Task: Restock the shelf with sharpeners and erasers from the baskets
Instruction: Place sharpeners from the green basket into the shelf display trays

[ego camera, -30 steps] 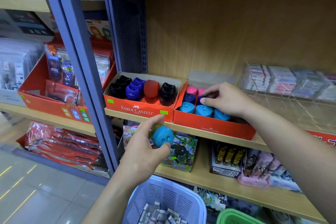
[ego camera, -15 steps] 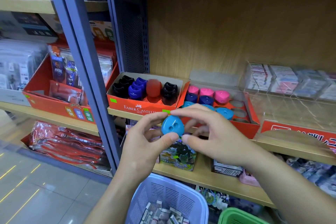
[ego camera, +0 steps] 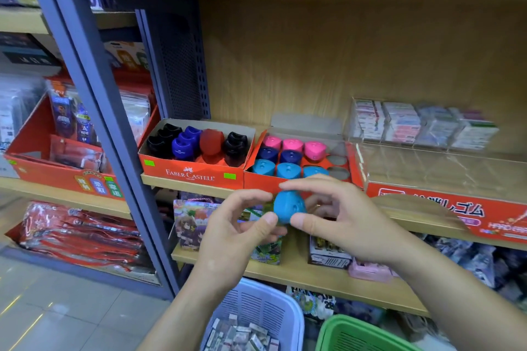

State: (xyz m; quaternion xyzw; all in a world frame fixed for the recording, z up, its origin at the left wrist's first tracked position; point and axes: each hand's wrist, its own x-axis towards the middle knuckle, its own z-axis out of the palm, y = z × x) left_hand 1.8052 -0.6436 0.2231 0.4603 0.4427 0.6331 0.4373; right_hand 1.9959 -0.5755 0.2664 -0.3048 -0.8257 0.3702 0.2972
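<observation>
Midway: left hand [ego camera: 228, 236], right hand [ego camera: 345, 225] both pinch blue sharpener [ego camera: 288, 208] mid-frame; red tray [ego camera: 352, 161] above keeps unfilled slots [ego camera: 337, 160].

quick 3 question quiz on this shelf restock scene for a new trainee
1. True or false: both the left hand and the right hand pinch the light blue triangular plastic sharpener.
2. How many pink plastic sharpeners sit in the orange cardboard tray? A two, B three, C five.
3. Fill in: the plastic basket right of the lilac slatted plastic basket is ____.
Key: 1 true; 2 B; 3 green.
</observation>
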